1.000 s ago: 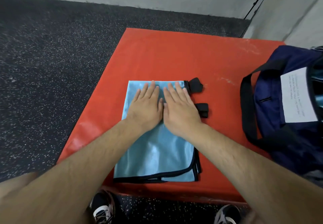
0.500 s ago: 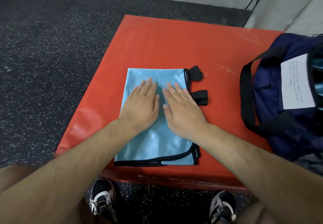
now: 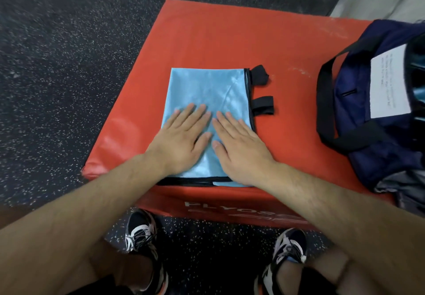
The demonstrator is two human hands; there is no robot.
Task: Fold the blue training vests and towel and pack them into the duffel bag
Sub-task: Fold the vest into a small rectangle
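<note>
One blue vest point(image 3: 207, 97) lies folded into a flat rectangle near the front edge of the red plyo box point(image 3: 207, 37), with two black straps point(image 3: 262, 105) sticking out on its right side. The left hand point(image 3: 181, 143) and right hand point(image 3: 241, 149) press down on it side by side, fingers straight and close together, gripping nothing. The duffel bag point(image 3: 358, 101) sits well apart on the box's right side. I judge this vest folded but unpacked. Whether the towel or other vests are inside the bag cannot be told.
</note>
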